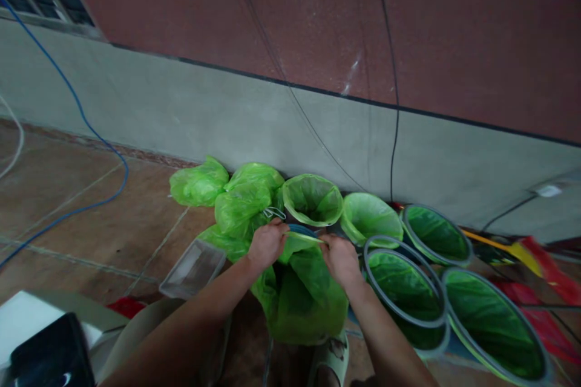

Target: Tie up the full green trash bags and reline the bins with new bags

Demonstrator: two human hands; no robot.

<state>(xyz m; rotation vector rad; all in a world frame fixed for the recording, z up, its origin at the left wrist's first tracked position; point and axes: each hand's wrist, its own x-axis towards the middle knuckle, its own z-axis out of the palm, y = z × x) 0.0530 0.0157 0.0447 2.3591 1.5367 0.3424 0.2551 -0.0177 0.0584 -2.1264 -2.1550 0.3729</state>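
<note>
My left hand and my right hand both pinch the top edge of a green plastic bag and hold it stretched between them over a bin whose blue-grey rim shows just behind the fingers. The bag hangs down loosely in front of me. Both hands have their fingers closed on the bag's rim.
Several bins lined with green bags stand in rows to the right and against the grey wall. Tied full green bags lie to the left. A clear plastic box sits on the tiled floor; cables run nearby.
</note>
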